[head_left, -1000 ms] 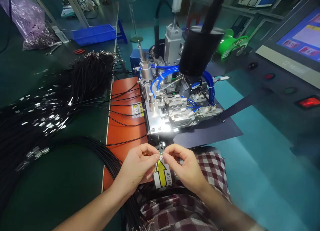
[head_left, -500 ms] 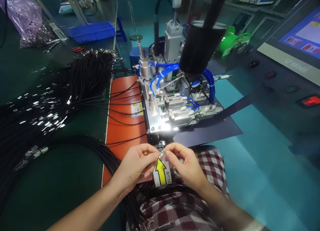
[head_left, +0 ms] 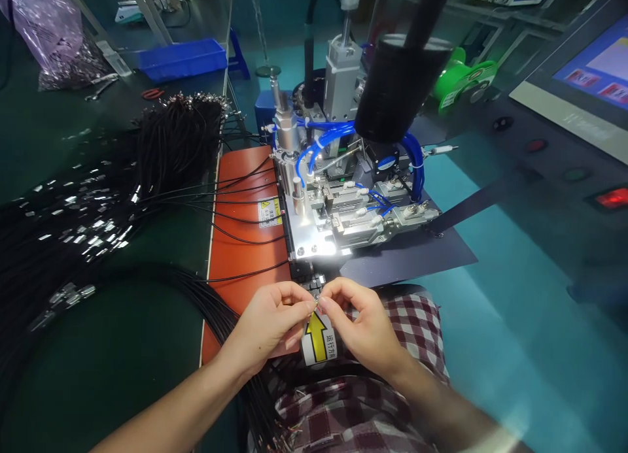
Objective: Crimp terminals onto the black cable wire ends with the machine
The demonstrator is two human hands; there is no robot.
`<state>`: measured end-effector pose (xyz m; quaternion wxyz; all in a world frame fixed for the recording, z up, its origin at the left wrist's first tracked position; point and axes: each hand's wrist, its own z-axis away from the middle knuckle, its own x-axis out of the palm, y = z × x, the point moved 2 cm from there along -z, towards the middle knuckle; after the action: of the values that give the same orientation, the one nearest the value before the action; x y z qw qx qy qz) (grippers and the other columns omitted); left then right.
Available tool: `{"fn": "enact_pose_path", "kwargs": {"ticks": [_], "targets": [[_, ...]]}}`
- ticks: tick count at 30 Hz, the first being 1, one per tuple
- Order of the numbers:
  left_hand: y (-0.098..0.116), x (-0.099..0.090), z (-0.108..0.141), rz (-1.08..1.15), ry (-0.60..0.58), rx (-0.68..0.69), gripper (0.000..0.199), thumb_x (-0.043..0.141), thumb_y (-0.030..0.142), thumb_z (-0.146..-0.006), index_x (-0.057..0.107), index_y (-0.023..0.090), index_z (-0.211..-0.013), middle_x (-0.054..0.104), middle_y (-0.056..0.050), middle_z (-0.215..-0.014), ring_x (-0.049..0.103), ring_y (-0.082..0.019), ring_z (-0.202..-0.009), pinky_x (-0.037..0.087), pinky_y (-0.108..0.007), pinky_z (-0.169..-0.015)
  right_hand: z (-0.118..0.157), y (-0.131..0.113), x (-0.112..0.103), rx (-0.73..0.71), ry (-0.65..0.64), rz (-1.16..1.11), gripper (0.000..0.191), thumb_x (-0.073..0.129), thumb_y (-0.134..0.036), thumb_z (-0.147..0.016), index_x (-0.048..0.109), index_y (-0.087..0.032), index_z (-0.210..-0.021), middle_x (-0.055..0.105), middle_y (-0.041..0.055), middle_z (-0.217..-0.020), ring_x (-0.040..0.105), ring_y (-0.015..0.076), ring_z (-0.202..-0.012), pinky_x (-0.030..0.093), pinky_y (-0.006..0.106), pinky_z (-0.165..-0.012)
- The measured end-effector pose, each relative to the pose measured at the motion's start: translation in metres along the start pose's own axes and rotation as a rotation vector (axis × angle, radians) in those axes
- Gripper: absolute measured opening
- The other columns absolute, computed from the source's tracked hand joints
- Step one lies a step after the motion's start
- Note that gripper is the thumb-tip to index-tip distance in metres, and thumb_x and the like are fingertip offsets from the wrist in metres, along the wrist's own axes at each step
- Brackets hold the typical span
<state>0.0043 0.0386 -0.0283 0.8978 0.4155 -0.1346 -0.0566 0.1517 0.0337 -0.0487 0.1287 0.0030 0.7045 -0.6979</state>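
My left hand [head_left: 272, 319] and my right hand [head_left: 360, 319] meet fingertip to fingertip, both pinching the thin coloured wires [head_left: 316, 303] of a cable end. Most of the wires are hidden by the fingers. Just below the fingertips is a white label with a yellow arrow [head_left: 318, 338]. Beyond the hands stands a metal machine [head_left: 314, 234] with blue air tubes [head_left: 331, 136]. Several black cables [head_left: 245, 240] cross the orange plate [head_left: 240, 299] to its left edge. A bundle of black cables [head_left: 210, 302] runs down beside my left forearm.
Piles of black cables with metal connectors [head_left: 108, 211] cover the green table [head_left: 122, 361] at left. A blue tray [head_left: 184, 59] and red-handled tool [head_left: 153, 94] lie behind. A black cylinder [head_left: 400, 90] hangs over the machine. A screen panel [head_left: 579, 116] stands at right.
My fingertips have drawn closer together over the wires, and less of the wires shows. My right hand has shifted slightly left. The view has moved a little.
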Motion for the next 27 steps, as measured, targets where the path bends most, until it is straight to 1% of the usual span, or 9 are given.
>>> {"fn": "enact_pose_path", "kwargs": {"ticks": [2, 8, 13, 16, 18, 20, 23, 27], "targets": [[-0.0001, 0.0000, -0.0005, -0.010, -0.004, -0.001, 0.021, 0.065, 0.033, -0.074, 0.055, 0.015, -0.072, 0.040, 0.008, -0.034, 0.028, -0.003, -0.030, 0.024, -0.014, -0.032, 0.0010, 0.0009, -0.0011, -0.019, 0.005, 0.025, 0.012, 0.055, -0.021, -0.085, 0.058, -0.019, -0.074, 0.061, 0.0013, -0.071, 0.053, 0.0152, -0.065, 0.042, 0.026, -0.062], [-0.0014, -0.0014, -0.0022, -0.009, -0.019, -0.003, 0.020, 0.065, 0.031, -0.075, 0.055, 0.014, -0.073, 0.041, 0.008, -0.037, 0.030, -0.003, -0.032, 0.026, -0.014, -0.034, 0.0018, 0.0042, -0.0011, 0.050, -0.035, -0.061, 0.013, 0.054, -0.021, -0.086, 0.057, -0.018, -0.073, 0.060, 0.0002, -0.069, 0.053, 0.0141, -0.063, 0.043, 0.025, -0.061], [-0.0035, -0.0008, -0.0025, -0.019, -0.010, 0.012, 0.018, 0.064, 0.029, -0.076, 0.054, 0.015, -0.071, 0.037, 0.009, -0.036, 0.026, -0.003, -0.032, 0.020, -0.014, -0.032, 0.0019, 0.0032, 0.0002, 0.061, -0.022, -0.065, 0.013, 0.055, -0.020, -0.085, 0.057, -0.018, -0.073, 0.059, -0.0003, -0.068, 0.053, 0.0137, -0.064, 0.043, 0.025, -0.061], [-0.0047, 0.0002, -0.0017, -0.016, 0.007, 0.019, 0.016, 0.061, 0.028, -0.077, 0.053, 0.016, -0.070, 0.033, 0.011, -0.036, 0.021, -0.003, -0.032, 0.017, -0.014, -0.032, 0.0014, 0.0037, 0.0000, 0.130, -0.050, -0.129, 0.015, 0.055, -0.024, -0.086, 0.056, -0.018, -0.072, 0.057, -0.0010, -0.067, 0.051, 0.0122, -0.059, 0.042, 0.024, -0.057], [-0.0051, 0.0006, -0.0016, -0.017, 0.019, 0.024, 0.015, 0.060, 0.027, -0.077, 0.053, 0.016, -0.070, 0.032, 0.011, -0.037, 0.021, -0.002, -0.033, 0.017, -0.014, -0.033, 0.0007, 0.0044, -0.0011, 0.187, -0.077, -0.202, 0.016, 0.055, -0.028, -0.087, 0.057, -0.017, -0.074, 0.057, -0.0013, -0.066, 0.049, 0.0109, -0.055, 0.040, 0.023, -0.053], [-0.0051, 0.0005, -0.0020, -0.021, 0.023, 0.030, 0.014, 0.060, 0.026, -0.077, 0.053, 0.015, -0.069, 0.033, 0.010, -0.038, 0.021, -0.002, -0.033, 0.016, -0.014, -0.033, -0.0001, 0.0048, -0.0026, 0.211, -0.088, -0.236, 0.017, 0.054, -0.030, -0.087, 0.058, -0.017, -0.077, 0.057, -0.0011, -0.067, 0.049, 0.0104, -0.054, 0.040, 0.022, -0.051], [-0.0051, -0.0002, -0.0025, -0.014, 0.006, 0.029, 0.016, 0.060, 0.028, -0.077, 0.053, 0.016, -0.071, 0.032, 0.011, -0.038, 0.021, -0.003, -0.034, 0.017, -0.015, -0.033, -0.0008, 0.0050, -0.0038, 0.197, -0.082, -0.197, 0.014, 0.056, -0.030, -0.086, 0.061, -0.017, -0.080, 0.060, 0.0000, -0.070, 0.051, 0.0114, -0.058, 0.041, 0.022, -0.054], [-0.0054, -0.0015, -0.0022, -0.030, 0.001, 0.022, 0.018, 0.061, 0.030, -0.077, 0.052, 0.016, -0.070, 0.032, 0.011, -0.038, 0.021, -0.003, -0.034, 0.017, -0.015, -0.033, -0.0001, 0.0053, -0.0015, 0.176, -0.066, -0.138, 0.012, 0.058, -0.028, -0.085, 0.061, -0.017, -0.078, 0.061, 0.0003, -0.070, 0.052, 0.0128, -0.060, 0.042, 0.024, -0.056]]}}
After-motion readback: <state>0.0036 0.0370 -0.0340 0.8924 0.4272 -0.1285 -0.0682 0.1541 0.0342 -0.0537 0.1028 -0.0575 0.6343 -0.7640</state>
